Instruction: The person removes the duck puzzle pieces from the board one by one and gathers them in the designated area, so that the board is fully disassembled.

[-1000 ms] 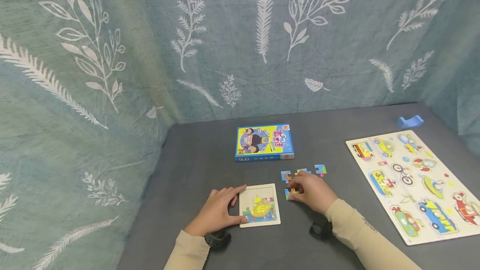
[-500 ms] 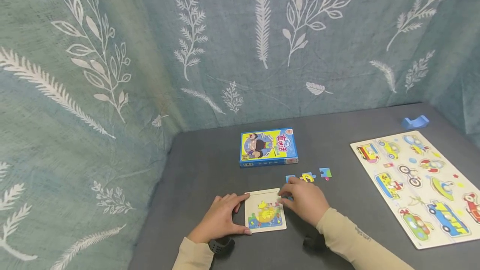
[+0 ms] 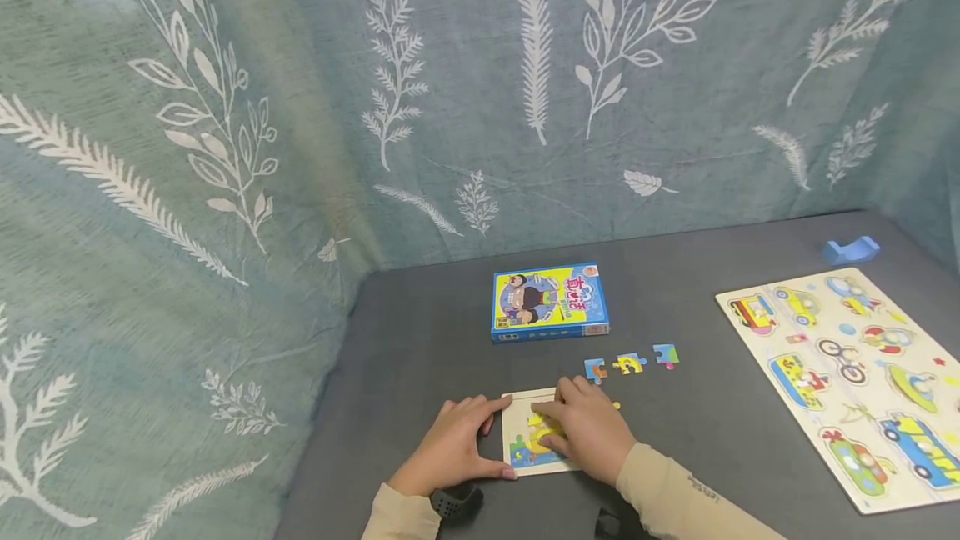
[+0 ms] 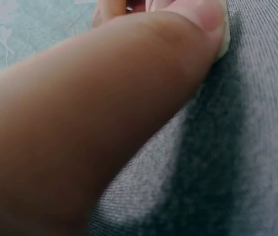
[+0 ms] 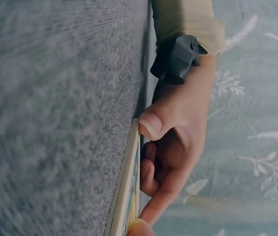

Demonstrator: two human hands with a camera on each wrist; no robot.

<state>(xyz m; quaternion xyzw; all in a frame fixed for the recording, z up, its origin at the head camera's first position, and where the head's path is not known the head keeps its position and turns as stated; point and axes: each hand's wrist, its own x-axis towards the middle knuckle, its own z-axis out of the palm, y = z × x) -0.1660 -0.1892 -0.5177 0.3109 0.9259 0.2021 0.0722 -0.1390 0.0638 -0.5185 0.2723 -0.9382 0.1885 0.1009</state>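
Observation:
My left hand holds the left side of a small square wooden puzzle tray, thumb at the near corner and index finger at the far one. Over the tray's right half, my right hand has thumb and index finger curled down around a yellow puzzle piece, partly hidden. Blue and green pieces lie along the tray's lower left. In the right wrist view, the tray's edge rests on the dark cloth, with the left thumb against its corner. The left wrist view mostly shows the left thumb.
Three loose jigsaw pieces lie beyond the tray: one blue and orange, one yellow, one blue and green. Another piece peeks from behind my right hand. Further off are a box, vehicle puzzle board and blue holder.
My right hand has moved left from the loose pieces to over the tray, carrying a piece. The left hand keeps its hold on the tray. The head view has shifted slightly.

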